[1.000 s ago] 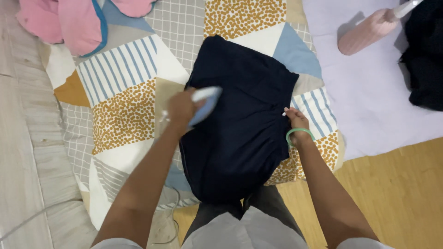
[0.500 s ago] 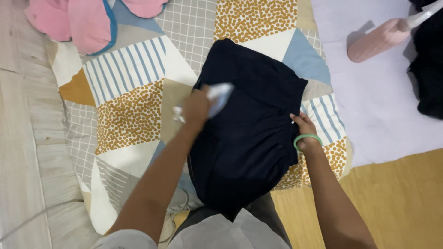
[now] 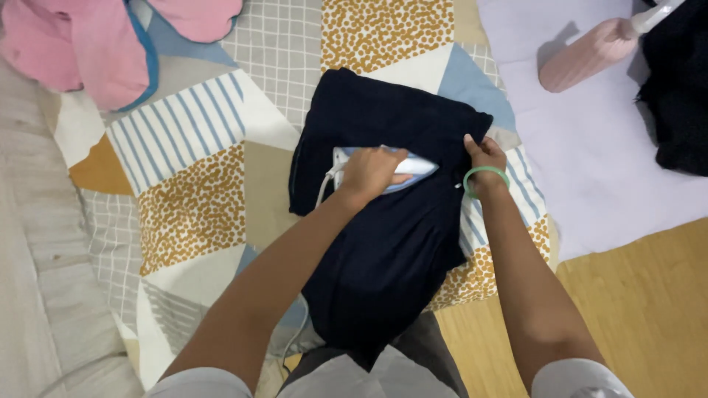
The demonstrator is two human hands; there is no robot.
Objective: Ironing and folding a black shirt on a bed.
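The white-and-blue iron (image 3: pixel 398 166) lies flat on the dark navy garment (image 3: pixel 383 221), near its upper middle, long axis running from 9 to 3 o'clock with the nose toward 3 o'clock. The left hand (image 3: pixel 371 171) is clamped over its handle, so this hand is the nearer. The right hand (image 3: pixel 483 156), with a green band at the wrist, sits just beside the nose at 3 o'clock, pinching the garment's edge. The garment runs lengthwise from 12 to 6 o'clock on a patchwork quilt (image 3: pixel 184 214). A pink bottle (image 3: pixel 586 55) lies well apart at 2 o'clock.
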